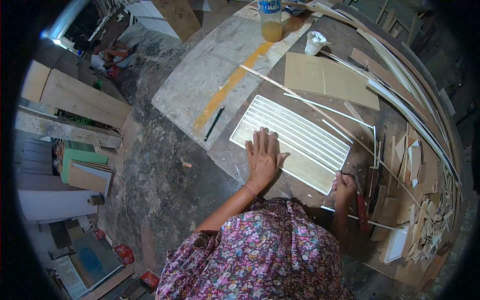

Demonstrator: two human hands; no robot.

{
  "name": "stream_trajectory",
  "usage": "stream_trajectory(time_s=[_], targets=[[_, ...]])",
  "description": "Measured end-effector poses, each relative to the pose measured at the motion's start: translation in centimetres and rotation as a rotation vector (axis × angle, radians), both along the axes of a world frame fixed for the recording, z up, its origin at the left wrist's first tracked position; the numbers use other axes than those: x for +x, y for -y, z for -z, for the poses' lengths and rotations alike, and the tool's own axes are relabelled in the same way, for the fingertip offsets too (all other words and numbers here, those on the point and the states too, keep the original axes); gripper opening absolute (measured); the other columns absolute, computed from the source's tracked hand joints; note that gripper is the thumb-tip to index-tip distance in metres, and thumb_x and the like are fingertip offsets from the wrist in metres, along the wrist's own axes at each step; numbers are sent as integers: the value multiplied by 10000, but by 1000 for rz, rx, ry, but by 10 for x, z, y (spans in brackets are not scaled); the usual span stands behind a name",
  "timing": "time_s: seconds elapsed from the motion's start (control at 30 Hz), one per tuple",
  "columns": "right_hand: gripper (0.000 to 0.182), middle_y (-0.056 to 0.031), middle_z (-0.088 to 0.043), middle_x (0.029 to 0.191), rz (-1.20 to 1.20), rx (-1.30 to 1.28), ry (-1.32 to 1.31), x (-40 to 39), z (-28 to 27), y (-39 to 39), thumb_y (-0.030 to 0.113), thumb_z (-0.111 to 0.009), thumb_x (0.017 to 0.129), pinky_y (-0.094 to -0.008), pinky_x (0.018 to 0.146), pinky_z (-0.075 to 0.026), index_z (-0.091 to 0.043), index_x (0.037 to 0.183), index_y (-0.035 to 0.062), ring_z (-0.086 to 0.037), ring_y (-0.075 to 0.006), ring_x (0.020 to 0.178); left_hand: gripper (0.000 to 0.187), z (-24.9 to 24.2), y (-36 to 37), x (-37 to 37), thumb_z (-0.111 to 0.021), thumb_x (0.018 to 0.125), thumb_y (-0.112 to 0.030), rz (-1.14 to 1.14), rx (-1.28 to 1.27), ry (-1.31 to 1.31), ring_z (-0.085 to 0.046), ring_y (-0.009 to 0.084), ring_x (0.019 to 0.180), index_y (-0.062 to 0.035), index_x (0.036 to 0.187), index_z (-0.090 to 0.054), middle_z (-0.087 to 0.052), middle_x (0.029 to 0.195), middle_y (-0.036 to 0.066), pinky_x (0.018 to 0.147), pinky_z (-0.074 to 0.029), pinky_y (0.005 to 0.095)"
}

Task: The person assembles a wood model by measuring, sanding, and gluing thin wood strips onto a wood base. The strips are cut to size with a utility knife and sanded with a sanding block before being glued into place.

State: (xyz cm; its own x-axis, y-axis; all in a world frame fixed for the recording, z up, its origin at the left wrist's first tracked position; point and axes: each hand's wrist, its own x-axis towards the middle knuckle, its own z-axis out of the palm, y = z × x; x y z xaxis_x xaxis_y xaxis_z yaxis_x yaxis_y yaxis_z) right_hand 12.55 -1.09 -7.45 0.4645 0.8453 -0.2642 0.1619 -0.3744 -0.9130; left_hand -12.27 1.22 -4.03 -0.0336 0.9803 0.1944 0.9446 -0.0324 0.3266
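A rectangular wooden panel (300,134) with white edging lies on the worktable; pale ridged strips run along its far half, and its near half is plain. My left hand (264,155) rests flat on the plain half with the fingers spread. At the panel's right near corner my right hand (345,189) is closed in a pinch. Something small and dark shows by its fingertips, but I cannot make out what it is. A red-handled tool (361,212) is beside my right wrist. Thin white strips (336,131) lie just beyond the panel.
A black pen-like tool (214,123) lies left of the panel. Beyond are a brown board (330,80), a white cup (315,43) and a bottle (270,22) of yellowish liquid. Wood scraps (432,225) pile up at right. Another person (106,59) sits on the floor, far left.
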Motion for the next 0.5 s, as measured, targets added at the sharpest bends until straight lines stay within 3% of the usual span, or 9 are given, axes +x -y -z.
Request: stream_trajectory(time_s=[0.13,0.23,0.4,0.43,0.5], targets=[[246,-26,-520,533,12,-33,-27,0,-4,0,209,-628,765,-222,417,-389,-563,662,-5,-479,-86,443,610,3,-2,-5,-491,799,-393,-8,-36,-2,-181,389,1240,-32,1262,-325,-201,1340,227,959,-142,566],[254,-4,-507,523,28,-57,132,-4,-4,0,225,-623,769,-195,375,-331,-529,633,33,-449,-63,420,608,10,-2,-6,-479,807,-397,-2,-51,-48,-196,380,1240,-31,1265,-321,-218,1332,233,961,-132,566],[250,-20,-519,531,-12,-8,271,-5,-2,3,204,-642,752,-211,412,-375,-564,638,-5,-467,-70,438,582,19,-2,-6,-480,811,-388,9,25,-120,-221,372,1235,-35,1253,-344,-237,1327,231,954,-101,584],[240,-19,-524,535,11,-8,128,-7,-6,3,197,-638,754,-213,414,-379,-567,654,-9,-466,-72,433,579,20,-2,-6,-480,810,-388,8,24,-146,-229,370,1231,-38,1251,-347,-246,1326,223,949,-93,592],[251,-21,-516,503,21,10,175,-14,-19,2,193,-647,745,-216,412,-374,-566,628,-13,-469,-70,431,569,17,-2,-7,-459,819,-399,13,-6,-182,-220,365,1234,-56,1259,-344,-247,1335,194,937,-84,612]])
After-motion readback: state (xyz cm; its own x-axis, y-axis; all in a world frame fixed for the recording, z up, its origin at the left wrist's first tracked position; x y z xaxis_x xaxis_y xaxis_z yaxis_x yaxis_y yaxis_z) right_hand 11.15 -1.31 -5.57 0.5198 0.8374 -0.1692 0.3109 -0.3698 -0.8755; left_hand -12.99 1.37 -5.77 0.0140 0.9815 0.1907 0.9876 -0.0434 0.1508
